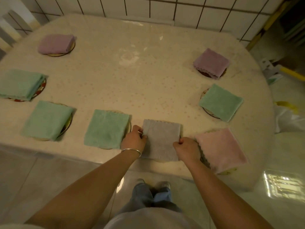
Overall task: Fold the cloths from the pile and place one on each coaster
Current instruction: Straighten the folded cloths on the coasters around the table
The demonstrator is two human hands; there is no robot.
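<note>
Far left, a purple folded cloth (56, 43) sits on a coaster (71, 47) whose rim peeks out at its right and near edges. Nearer, at the left border, a green folded cloth (20, 84) covers a red-patterned coaster (40, 90). Next along the near edge, a second green cloth (47, 120) lies tilted on a dark-rimmed coaster (67, 123). Right of it, a third green cloth (106, 128) lies flat, a sliver of coaster (129, 126) showing at its right side.

My left hand (134, 140), a silver bangle (132, 151) on the wrist, pinches the left edge of the grey folded cloth (160, 139), fingers curled on the fabric. The grey cloth lies at the near edge of the table (132, 80), between the third green cloth and the pink one; a thin pale rim shows along its far edge. My right hand (186, 148) pinches the cloth's right edge, thumb and fingers closed on it.

Just right, a pink folded cloth (221, 148) lies on a pale coaster (228, 171), touching my right wrist. Farther right, a green cloth (221, 102) sits angled on a dark-rimmed coaster (208, 112). Beyond it, a purple cloth (211, 62) tops a dark coaster (203, 73).

Below the table: my jeans (148, 199) and shoes on a glossy tiled floor (280, 192).
</note>
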